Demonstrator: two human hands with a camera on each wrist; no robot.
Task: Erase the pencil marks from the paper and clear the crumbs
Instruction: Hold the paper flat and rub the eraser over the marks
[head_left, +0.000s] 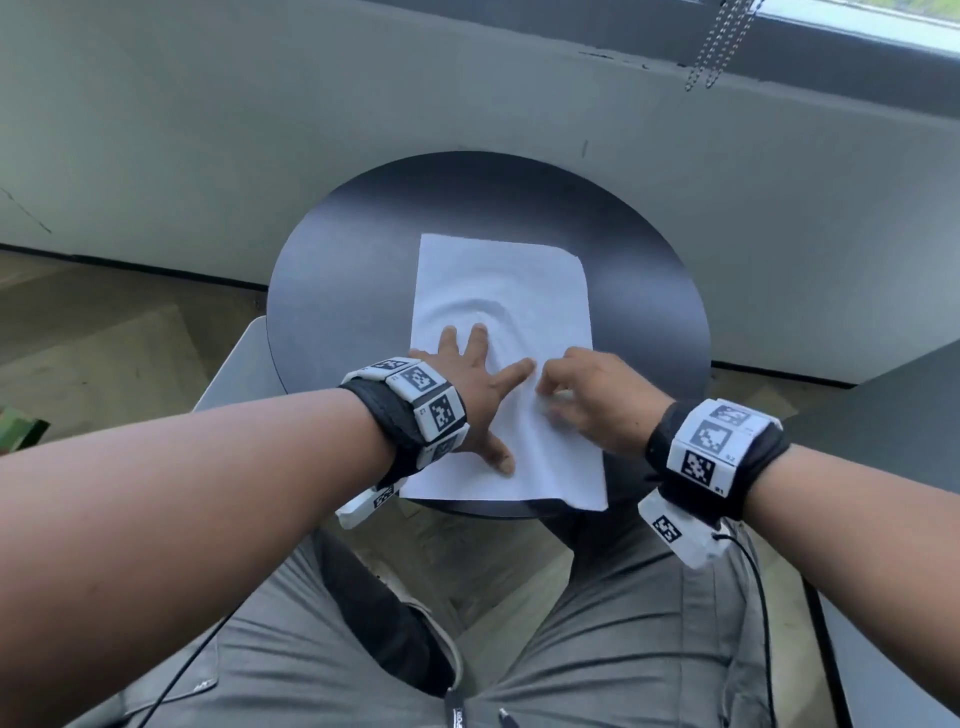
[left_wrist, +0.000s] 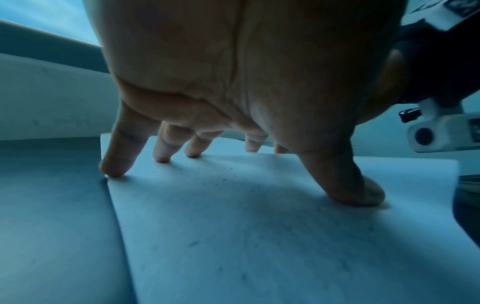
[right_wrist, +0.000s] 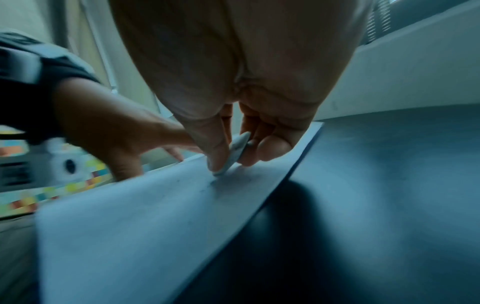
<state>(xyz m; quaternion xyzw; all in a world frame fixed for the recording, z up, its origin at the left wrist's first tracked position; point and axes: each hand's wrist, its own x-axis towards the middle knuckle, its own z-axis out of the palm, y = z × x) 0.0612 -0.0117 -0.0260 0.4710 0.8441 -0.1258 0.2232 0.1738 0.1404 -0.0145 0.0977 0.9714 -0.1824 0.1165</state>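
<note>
A white sheet of paper (head_left: 498, 291) lies on the round black table (head_left: 337, 270), rippled just beyond my fingers. My left hand (head_left: 478, 395) presses down on the paper's left part with fingers spread and straight; the left wrist view shows the fingertips (left_wrist: 114, 170) planted on the sheet (left_wrist: 233, 236), which carries small dark crumbs. My right hand (head_left: 576, 395) pinches a small pale eraser (right_wrist: 235, 153) between thumb and fingers, its lower end touching the paper (right_wrist: 142, 216) near a faint pencil mark. In the head view the eraser is hidden by the fingers.
The table stands against a pale low wall (head_left: 467, 93) under a window, with bead chains (head_left: 717, 41) hanging at the upper right. My grey-trousered knees (head_left: 623, 623) sit below the table's near edge. Wooden floor (head_left: 104, 332) lies to the left.
</note>
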